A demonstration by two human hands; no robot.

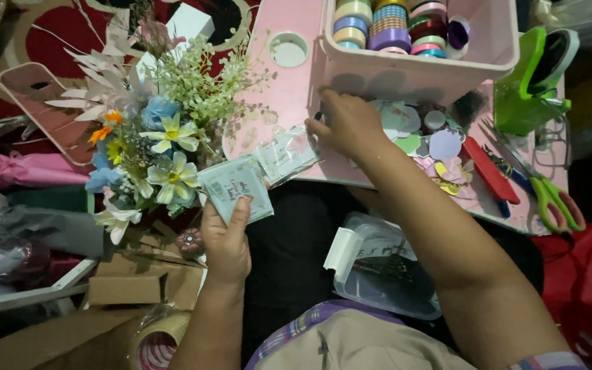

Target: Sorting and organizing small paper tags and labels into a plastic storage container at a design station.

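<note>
Left hand (226, 243): fingers pinching a small pale card (236, 188) in a clear sleeve, held up beside the bouquet (155, 133), not yet fixed to it. Right hand (347, 123): fingers curled together on something small and dark at the pink surface (289, 89), among paper cut-outs (440, 140); what it is, cannot tell. Bouquet looks assembled; card attachment seemingly remains. Tape bin (412, 65), scissors (549, 192), open plastic box (378, 267) nearby

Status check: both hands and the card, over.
Left hand grips pale card. Right hand on pink table, pinching something small and dark. Flower bouquet beside card.
</note>
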